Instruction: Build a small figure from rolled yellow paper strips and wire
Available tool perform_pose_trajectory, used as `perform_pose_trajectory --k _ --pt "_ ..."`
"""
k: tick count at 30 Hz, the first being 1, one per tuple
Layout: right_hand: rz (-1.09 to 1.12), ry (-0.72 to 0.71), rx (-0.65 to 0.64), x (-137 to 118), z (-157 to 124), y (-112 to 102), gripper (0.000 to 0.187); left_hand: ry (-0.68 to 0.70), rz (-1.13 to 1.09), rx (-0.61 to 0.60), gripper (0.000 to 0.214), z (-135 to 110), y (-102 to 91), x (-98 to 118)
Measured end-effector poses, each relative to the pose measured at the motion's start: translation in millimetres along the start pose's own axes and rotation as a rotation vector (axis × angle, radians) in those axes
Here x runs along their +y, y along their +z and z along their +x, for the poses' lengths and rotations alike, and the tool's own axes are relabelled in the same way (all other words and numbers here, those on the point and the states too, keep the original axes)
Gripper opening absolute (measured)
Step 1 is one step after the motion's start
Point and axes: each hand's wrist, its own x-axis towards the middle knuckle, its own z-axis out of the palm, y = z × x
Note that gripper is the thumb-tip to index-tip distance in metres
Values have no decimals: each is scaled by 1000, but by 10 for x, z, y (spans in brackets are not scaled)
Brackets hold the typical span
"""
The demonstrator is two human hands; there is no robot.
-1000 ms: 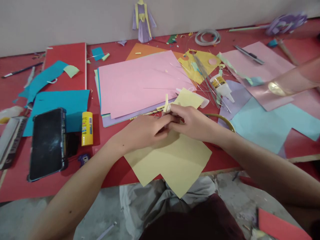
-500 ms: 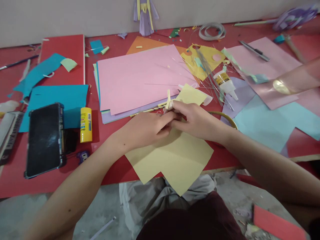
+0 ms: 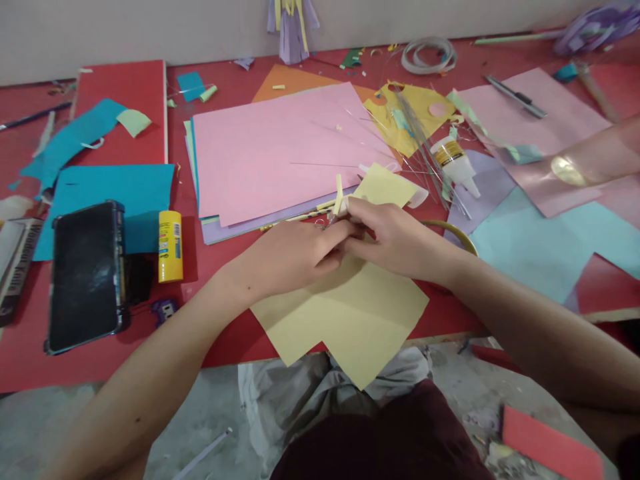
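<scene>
My left hand [image 3: 295,257] and my right hand [image 3: 390,237] meet over a pale yellow sheet of paper [image 3: 345,320] at the table's front edge. Thumb and forefinger of the right hand pinch a small pale yellow paper strip [image 3: 339,189], one end of which sticks up. The left hand's fingers are closed and tucked against the right fingers; what they grip is hidden. Just behind the hands lies a thin patterned stick, perhaps a pencil [image 3: 307,215]. Another yellow paper piece [image 3: 387,187] shows beyond the right hand.
Pink sheets [image 3: 275,147] lie stacked behind my hands. To the left are a phone [image 3: 87,273] and a yellow glue stick [image 3: 171,247]. At right are a glue bottle [image 3: 454,160], thin wires [image 3: 417,127], a cutter knife [image 3: 517,97] and another person's forearm [image 3: 600,157].
The camera view has shifted slightly. Both hands stay together in nearly the same place, and the raised end of the paper strip has barely moved.
</scene>
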Motion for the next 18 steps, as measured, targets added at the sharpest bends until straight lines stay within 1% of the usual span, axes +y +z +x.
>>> perform_pose_trajectory --k 5,13,18 --pt "-8 14 -15 -8 1 -1 17 -4 -1 -6 38 2 -3 4" --pt "-21 41 -14 -48 -4 -11 16 -21 -20 -15 40 10 -18 21" --pt "-19 29 0 -47 -8 -4 19 -20 -15 -14 40 13 -11 24"
